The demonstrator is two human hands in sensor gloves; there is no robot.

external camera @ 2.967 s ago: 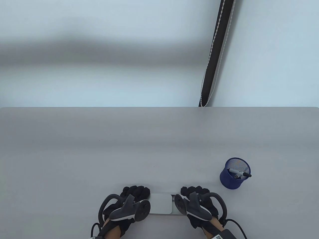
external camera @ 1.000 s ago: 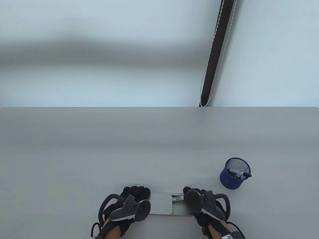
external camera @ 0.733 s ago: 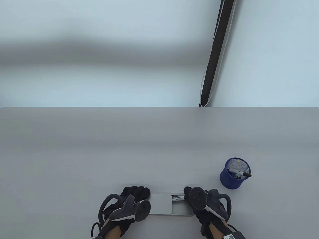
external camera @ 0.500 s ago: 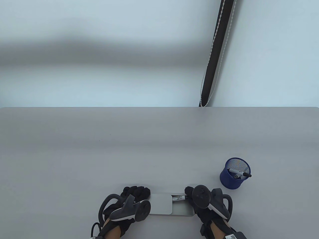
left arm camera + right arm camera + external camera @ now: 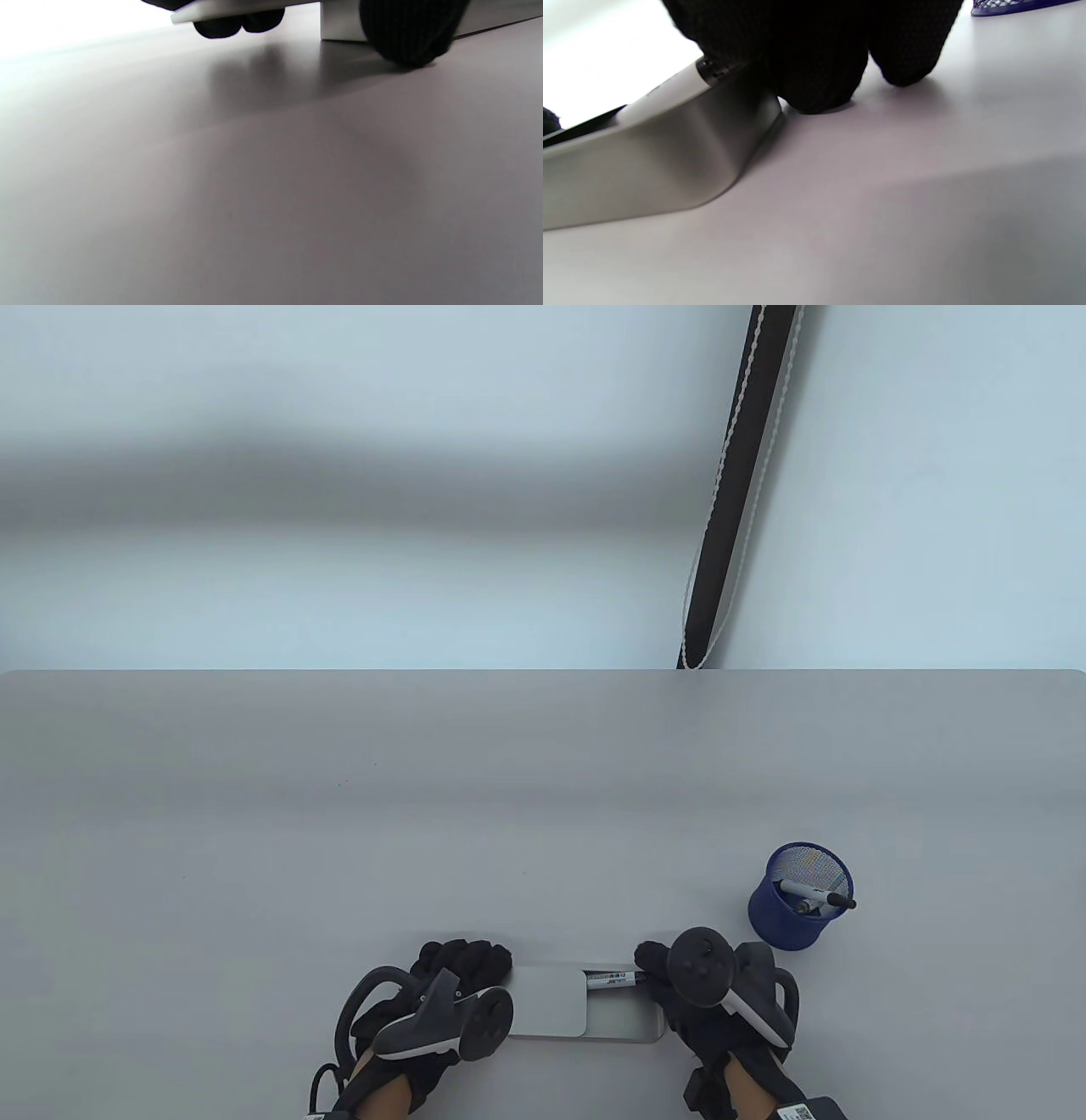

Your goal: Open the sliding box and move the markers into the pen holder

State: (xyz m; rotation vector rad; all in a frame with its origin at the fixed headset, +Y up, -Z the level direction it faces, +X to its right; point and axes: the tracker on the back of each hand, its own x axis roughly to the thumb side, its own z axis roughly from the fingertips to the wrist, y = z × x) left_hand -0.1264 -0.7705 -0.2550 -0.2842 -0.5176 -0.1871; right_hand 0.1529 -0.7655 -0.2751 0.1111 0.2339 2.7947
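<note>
The silver sliding box (image 5: 551, 1005) lies near the table's front edge, partly open. My left hand (image 5: 465, 960) grips the lid's left end; its fingers (image 5: 407, 34) curl down over the box edge (image 5: 343, 25). My right hand (image 5: 657, 976) grips the right end of the pulled-out tray (image 5: 624, 1014), fingers (image 5: 814, 63) curled over the tray (image 5: 649, 169). A white marker with a black cap (image 5: 611, 979) lies along the tray's far side, its body (image 5: 666, 93) showing under my fingers. The blue mesh pen holder (image 5: 793, 912) stands to the right, holding markers (image 5: 819, 897).
The grey table (image 5: 424, 814) stretches wide behind the box. The pen holder's base (image 5: 1009, 5) shows at the top right of the right wrist view. A dark pole with a bead cord (image 5: 734, 483) stands beyond the far table edge.
My right hand has moved to the right and drawn the tray further out of the lid, uncovering more of the marker. The left hand and lid have stayed put.
</note>
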